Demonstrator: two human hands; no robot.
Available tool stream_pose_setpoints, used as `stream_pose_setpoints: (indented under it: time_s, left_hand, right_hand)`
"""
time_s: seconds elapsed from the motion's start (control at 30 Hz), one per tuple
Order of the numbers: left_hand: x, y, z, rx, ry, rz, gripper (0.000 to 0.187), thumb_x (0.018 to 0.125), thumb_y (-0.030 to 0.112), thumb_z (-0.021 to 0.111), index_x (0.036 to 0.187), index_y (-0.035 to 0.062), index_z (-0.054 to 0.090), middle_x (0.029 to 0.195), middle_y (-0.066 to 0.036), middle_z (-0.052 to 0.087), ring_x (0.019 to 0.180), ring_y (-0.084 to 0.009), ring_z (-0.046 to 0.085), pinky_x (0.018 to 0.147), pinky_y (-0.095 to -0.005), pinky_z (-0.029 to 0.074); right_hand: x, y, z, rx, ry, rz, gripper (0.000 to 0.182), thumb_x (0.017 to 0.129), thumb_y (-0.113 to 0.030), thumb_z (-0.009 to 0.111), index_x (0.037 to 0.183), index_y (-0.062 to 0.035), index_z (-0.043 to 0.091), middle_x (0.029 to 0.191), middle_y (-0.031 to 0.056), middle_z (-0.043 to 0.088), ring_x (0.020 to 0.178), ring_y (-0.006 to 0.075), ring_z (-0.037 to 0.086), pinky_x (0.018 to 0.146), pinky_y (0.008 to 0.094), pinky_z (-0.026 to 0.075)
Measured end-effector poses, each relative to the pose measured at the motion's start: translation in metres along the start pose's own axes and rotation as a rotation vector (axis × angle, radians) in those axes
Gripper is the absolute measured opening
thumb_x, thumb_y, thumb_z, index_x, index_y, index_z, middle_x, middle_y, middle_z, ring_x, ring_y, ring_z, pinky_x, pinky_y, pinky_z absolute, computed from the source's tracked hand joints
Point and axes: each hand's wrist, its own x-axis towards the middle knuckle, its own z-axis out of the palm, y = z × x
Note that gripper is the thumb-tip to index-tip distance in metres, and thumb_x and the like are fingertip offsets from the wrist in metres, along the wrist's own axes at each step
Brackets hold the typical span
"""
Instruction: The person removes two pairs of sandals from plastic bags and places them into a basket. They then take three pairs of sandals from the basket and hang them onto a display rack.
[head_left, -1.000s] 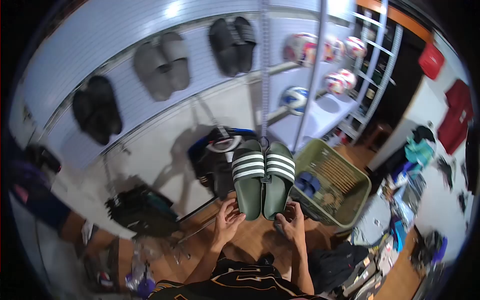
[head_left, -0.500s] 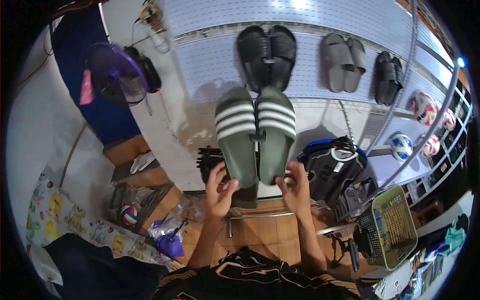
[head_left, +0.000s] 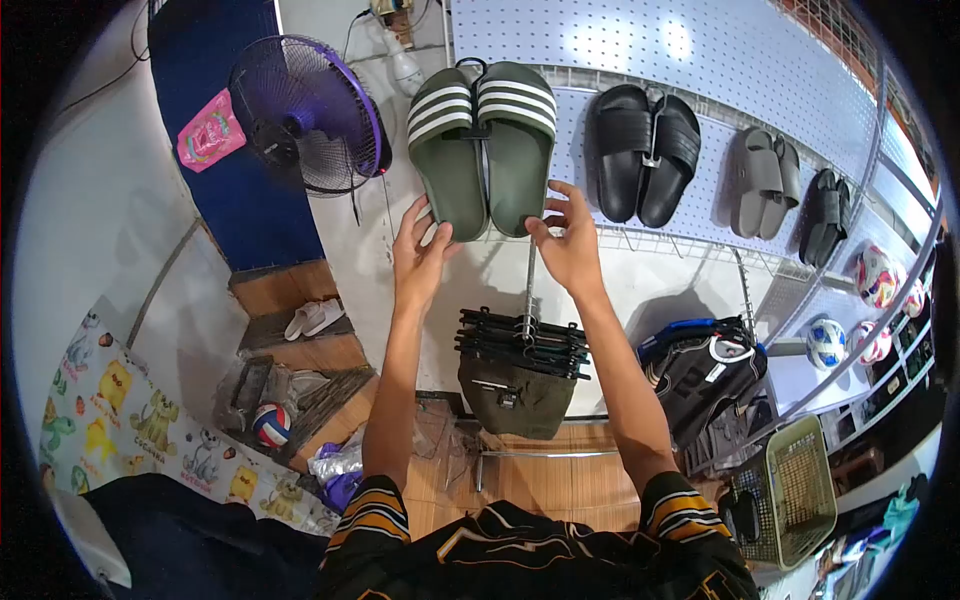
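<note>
A pair of olive green slides with white stripes (head_left: 482, 150) is joined on a hanger and held up against the white pegboard wall (head_left: 620, 40). My left hand (head_left: 420, 255) grips the heel of the left slide. My right hand (head_left: 565, 235) grips the heel of the right slide. Both arms reach up and away from me. To the right of the green pair, a black pair of slides (head_left: 645, 150) hangs on the wall.
A grey pair of slides (head_left: 760, 185) and another black pair (head_left: 828, 215) hang further right. A purple fan (head_left: 305, 110) stands at the left. Below my hands is a rack of hangers with clothing (head_left: 520, 360). Balls (head_left: 875, 275) and a green basket (head_left: 800, 480) are at the right.
The view has turned left and up. Both hands have raised the green slides higher, from in front of the black pair to the wall spot left of it.
</note>
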Motion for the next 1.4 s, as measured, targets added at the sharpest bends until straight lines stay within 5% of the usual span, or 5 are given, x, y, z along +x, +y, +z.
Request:
stream_pose_setpoints:
  time_s: [0.4,0.9,1.1,1.27,1.4]
  left_hand:
    - [0.09,-0.09,-0.012,0.053,0.03,-0.093,0.061,0.099,-0.001,0.061,0.154,0.0103,0.036,0.14,-0.019,0.056,0.115,-0.025,0.066,0.088,-0.0368,0.061]
    - [0.133,-0.154,-0.005,0.128,-0.051,-0.099,0.105,0.089,0.007,0.078,0.163,0.0062,0.003,0.153,-0.028,0.037,0.134,-0.034,0.054,0.099,-0.0392,0.054]
    - [0.054,-0.136,-0.003,0.116,0.065,-0.153,0.098,0.089,0.006,0.078,0.161,0.0016,0.012,0.152,-0.023,0.041,0.134,-0.0319,0.052,0.105,-0.0361,0.049]
    - [-0.1,-0.132,0.028,0.04,-0.055,-0.131,0.049,0.096,0.004,0.069,0.14,0.0001,0.049,0.13,-0.013,0.058,0.12,-0.0219,0.06,0.099,-0.0328,0.052]
    - [-0.242,-0.167,0.077,0.087,-0.364,-0.455,0.038,0.095,0.009,0.071,0.13,0.0021,0.057,0.115,-0.009,0.067,0.106,-0.0172,0.066,0.094,-0.0315,0.053]
  right_hand:
    - [0.06,0.098,0.029,-0.159,0.073,0.091,0.061,0.081,0.008,0.072,0.134,-0.0026,0.046,0.117,0.0197,0.067,0.075,0.016,0.066,0.067,0.0318,0.056]
    - [0.08,0.147,0.033,-0.088,-0.023,0.158,0.091,0.078,-0.006,0.079,0.154,0.0064,0.031,0.142,0.028,0.055,0.127,0.035,0.06,0.102,0.0402,0.052]
    - [-0.029,0.107,-0.017,0.011,-0.05,0.127,0.074,0.087,-0.001,0.074,0.152,0.0029,0.038,0.147,0.0259,0.051,0.129,0.0299,0.058,0.105,0.0382,0.05]
    - [-0.193,0.102,-0.102,-0.126,-0.007,0.321,0.043,0.092,-0.007,0.072,0.131,0.0026,0.058,0.115,0.0145,0.072,0.104,0.0193,0.069,0.092,0.0325,0.054]
    - [-0.414,0.173,-0.175,-0.092,0.191,0.849,0.04,0.091,-0.009,0.073,0.126,0.0033,0.06,0.11,0.0165,0.071,0.1,0.023,0.071,0.085,0.0339,0.058]
